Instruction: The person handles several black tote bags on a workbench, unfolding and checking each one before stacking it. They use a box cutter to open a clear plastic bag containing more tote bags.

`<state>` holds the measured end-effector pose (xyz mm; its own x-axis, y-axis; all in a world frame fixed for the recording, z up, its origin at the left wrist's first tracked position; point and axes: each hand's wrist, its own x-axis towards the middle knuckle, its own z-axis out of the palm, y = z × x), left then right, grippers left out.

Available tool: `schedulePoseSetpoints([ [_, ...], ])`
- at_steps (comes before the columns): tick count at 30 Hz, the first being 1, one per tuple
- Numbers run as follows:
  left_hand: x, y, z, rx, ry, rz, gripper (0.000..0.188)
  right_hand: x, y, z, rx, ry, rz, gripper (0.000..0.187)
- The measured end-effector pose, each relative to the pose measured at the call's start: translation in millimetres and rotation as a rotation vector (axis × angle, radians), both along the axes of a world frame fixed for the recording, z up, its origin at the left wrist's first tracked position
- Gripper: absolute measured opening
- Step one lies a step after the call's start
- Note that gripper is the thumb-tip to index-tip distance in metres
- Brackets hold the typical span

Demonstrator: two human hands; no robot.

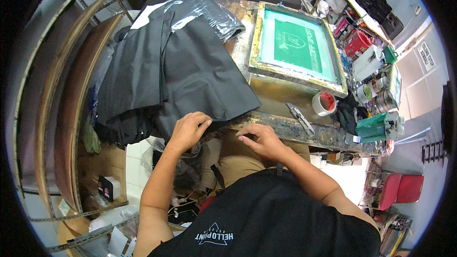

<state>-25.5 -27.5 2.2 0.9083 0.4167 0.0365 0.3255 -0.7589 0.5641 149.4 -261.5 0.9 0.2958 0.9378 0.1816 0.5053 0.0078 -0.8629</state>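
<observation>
Black cloth [200, 69] at left; my left hand [189, 131] at its near edge, grip I cannot tell; my right hand [261, 140] narrowly parted.

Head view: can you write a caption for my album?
Left hand at black cloth, right hand near table edge, framed green screen beyond.
</observation>
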Motion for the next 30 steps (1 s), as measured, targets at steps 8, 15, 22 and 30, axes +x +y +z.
schedulePoseSetpoints([
  [8, 7.0, 2.4, 9.6, -0.063, -0.262, 0.076, 0.019, -3.8, 12.6, 0.5, 0.037, -0.061, 0.066, 0.02],
  [15, 6.7, 7.9, -2.0, -0.475, -0.245, 0.218, 0.018, -11.1, 23.1, -4.9, 0.076, -0.063, 0.111, 0.018],
  [22, 13.8, 9.3, 23.8, -0.349, -0.444, 0.276, 0.016, -18.8, 44.8, 17.6, 0.387, -0.408, 0.109, 0.028],
  [30, 24.5, 27.0, 89.4, 0.425, -0.559, 0.185, 0.01, -23.2, 111.0, -12.3, -0.196, -0.721, 0.114, 0.048],
])
